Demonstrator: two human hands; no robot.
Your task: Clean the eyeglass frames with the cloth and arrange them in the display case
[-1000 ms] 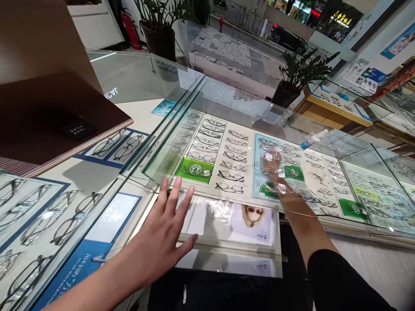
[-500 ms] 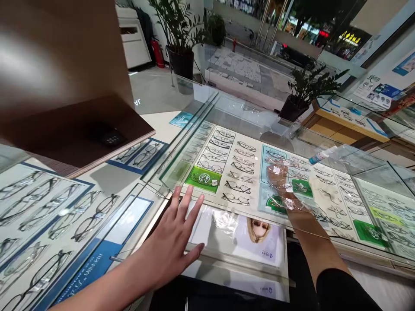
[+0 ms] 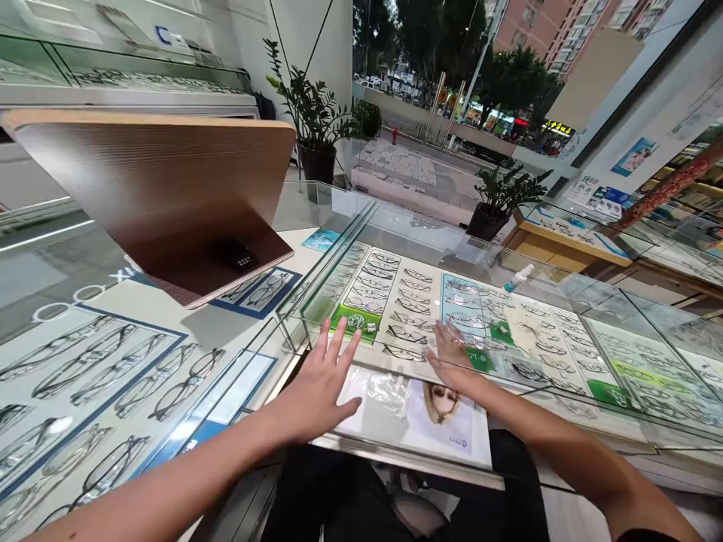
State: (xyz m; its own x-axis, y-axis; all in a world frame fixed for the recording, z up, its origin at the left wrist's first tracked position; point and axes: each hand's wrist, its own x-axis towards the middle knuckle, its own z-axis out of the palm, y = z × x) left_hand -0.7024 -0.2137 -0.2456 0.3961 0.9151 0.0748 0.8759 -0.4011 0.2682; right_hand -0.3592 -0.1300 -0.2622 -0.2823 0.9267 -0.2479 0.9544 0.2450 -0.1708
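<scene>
My left hand has its fingers spread, palm down, at the near edge of the glass display case, beside a green card. It holds nothing. My right hand reaches to the case near rows of eyeglasses and a light-blue mat. Its fingers look stretched out with the thumb apart, partly blurred by glass reflections. Whether it is above or under the glass I cannot tell. Between my forearms lies a printed portrait sheet with a clear plastic bag.
On the left counter stand a brown wood-grain board and more eyeglasses on trays. A small bottle rests on the case. Potted plants and a street window are beyond. Case edges run close to both forearms.
My right hand has drawn back and to the left, towards my left hand. My left hand stays spread in nearly the same place. The view has tilted up, showing more street and shop.
</scene>
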